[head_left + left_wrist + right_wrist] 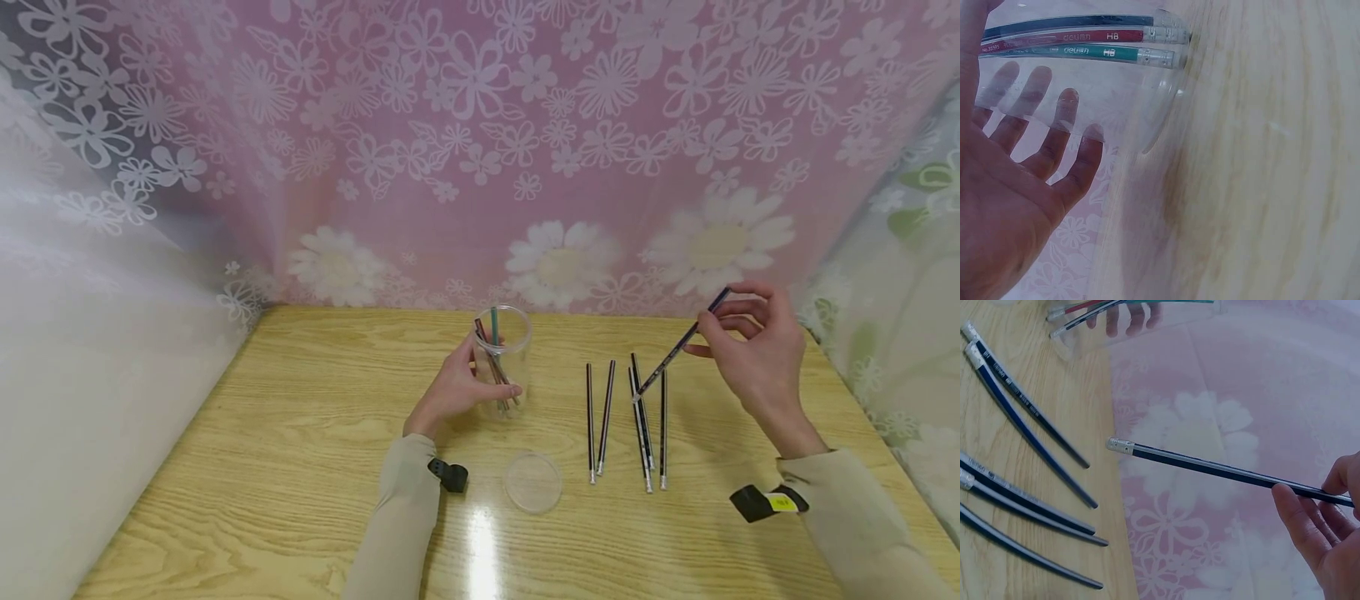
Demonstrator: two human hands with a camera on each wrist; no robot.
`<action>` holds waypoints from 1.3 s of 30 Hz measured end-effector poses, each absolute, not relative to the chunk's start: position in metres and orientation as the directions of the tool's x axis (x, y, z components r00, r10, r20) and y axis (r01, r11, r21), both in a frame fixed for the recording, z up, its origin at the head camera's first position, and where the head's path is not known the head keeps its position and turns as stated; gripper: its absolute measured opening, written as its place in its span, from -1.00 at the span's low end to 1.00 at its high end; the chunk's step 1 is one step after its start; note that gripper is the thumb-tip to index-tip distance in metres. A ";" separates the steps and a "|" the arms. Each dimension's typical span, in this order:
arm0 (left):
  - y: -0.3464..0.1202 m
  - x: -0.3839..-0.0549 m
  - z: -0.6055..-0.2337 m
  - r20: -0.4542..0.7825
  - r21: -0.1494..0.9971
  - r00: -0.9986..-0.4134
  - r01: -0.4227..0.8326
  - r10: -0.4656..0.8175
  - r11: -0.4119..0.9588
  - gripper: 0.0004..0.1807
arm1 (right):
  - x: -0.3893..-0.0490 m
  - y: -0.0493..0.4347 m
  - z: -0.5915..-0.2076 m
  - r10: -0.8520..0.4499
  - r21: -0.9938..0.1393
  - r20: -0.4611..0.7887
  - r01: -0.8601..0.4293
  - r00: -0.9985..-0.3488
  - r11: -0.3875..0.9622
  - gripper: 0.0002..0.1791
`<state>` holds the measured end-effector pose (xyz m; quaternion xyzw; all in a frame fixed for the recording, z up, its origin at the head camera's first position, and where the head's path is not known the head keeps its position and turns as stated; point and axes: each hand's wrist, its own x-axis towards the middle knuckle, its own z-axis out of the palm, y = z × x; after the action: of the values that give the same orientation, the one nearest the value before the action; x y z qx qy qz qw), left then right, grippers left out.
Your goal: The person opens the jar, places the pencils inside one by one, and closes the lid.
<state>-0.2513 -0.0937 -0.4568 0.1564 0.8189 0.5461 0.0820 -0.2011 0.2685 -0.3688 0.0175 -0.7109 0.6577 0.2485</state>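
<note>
My left hand [468, 387] grips a clear plastic jar [517, 367] from its left side, thumb across the front and fingers round the back. Inside stand a green pencil [1085, 52], a red pencil [1085, 36] and a dark blue pencil [1072, 24], eraser ends at the bottom. My right hand [761, 358] pinches a dark blue striped pencil [1204, 467] near its upper end, above the table on the right. This pencil slants down to the left, its eraser end lowest, overlapping other pencils in the head view. Several dark pencils [589, 425] lie between the hands.
A round clear lid [533, 482] lies on the wooden table [300, 467] in front of the jar. Behind the table hangs a pink flowered curtain [450, 208], with more sheeting on both sides. Each wrist wears a black strap.
</note>
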 end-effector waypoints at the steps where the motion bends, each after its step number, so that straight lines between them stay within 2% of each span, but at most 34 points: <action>1: -0.094 -0.251 -0.457 0.037 0.920 -0.937 0.167 0.347 0.353 -0.16 | -0.201 0.267 -0.367 0.300 -0.922 0.387 -0.370 -0.872 0.113 -0.49; 11: -0.094 -0.251 -0.456 0.038 0.917 -0.937 0.171 0.348 0.361 -0.15 | -0.201 0.248 -0.349 0.286 -0.846 0.519 -0.532 -0.805 0.037 -0.52; 14: -0.094 -0.252 -0.457 0.037 0.917 -0.934 0.173 0.355 0.359 -0.14 | -0.200 0.242 -0.342 0.277 -0.812 0.555 -0.583 -0.784 -0.022 -0.52; 21: -0.094 -0.252 -0.457 0.038 0.917 -0.933 0.174 0.357 0.358 -0.12 | -0.198 0.225 -0.327 0.280 -0.711 0.652 -0.696 -0.705 -0.097 -0.53; 33: -0.095 -0.253 -0.457 0.030 0.913 -0.936 0.169 0.351 0.373 -0.20 | -0.201 0.197 -0.306 0.325 -0.635 0.686 -0.754 -0.651 -0.169 -0.54; 39: -0.094 -0.255 -0.459 0.038 0.913 -0.933 0.177 0.357 0.367 -0.10 | -0.201 0.183 -0.297 0.326 -0.606 0.710 -0.778 -0.623 -0.168 -0.56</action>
<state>-0.2545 -0.0944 -0.4588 0.1624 0.8224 0.5388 0.0835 -0.2009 0.1829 -0.2970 0.2155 -0.5238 0.7330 0.3766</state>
